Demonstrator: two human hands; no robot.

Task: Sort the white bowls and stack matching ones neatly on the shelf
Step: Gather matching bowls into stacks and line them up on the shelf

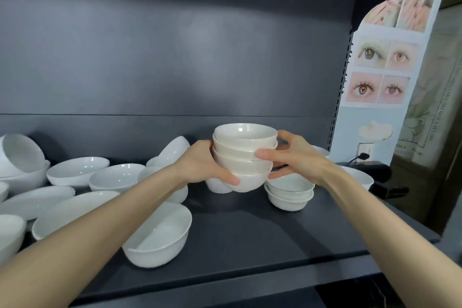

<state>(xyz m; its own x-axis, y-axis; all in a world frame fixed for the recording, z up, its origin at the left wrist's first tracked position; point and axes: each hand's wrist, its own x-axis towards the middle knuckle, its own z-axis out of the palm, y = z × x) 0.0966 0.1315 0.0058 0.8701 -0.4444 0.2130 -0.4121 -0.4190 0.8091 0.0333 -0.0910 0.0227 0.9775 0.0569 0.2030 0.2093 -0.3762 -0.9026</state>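
Left hand (pixel 202 165): clamped on the left side of the stack, forearm reaching in from the lower left, thumb laid across the front of the bottom bowl, other fingers hidden behind the bowls.
Right hand (pixel 298 157): clamped on the right side, forearm reaching in from the lower right, thumb pressed flat on the front wall about mid-height and pointing left, fingers curled round the back and under the right edge.
Hands together: palms facing each other, kept apart only by the bowls squeezed between them.
Stack of four small bowls (pixel 245 157): nested, mouths up, long axis upright with a slight lean, inside of the top bowl showing.
Place of the stack: at the middle rear of the dark shelf (pixel 250 232), near the back panel; cannot tell whether the base touches the board.
Short stack (pixel 290 191): standing on the shelf just right of the held one and lower, mouths up.
Large bowl (pixel 160 235): front left under the left forearm, tipped, mouth facing up and left.
Shallow bowls (pixel 77 170): side by side at the left, mouths up.
Leaning bowl (pixel 175 150): behind the left wrist, on its edge, outer wall toward the camera.
Poster (pixel 382 70): eye pictures on the wall right of the shelf.
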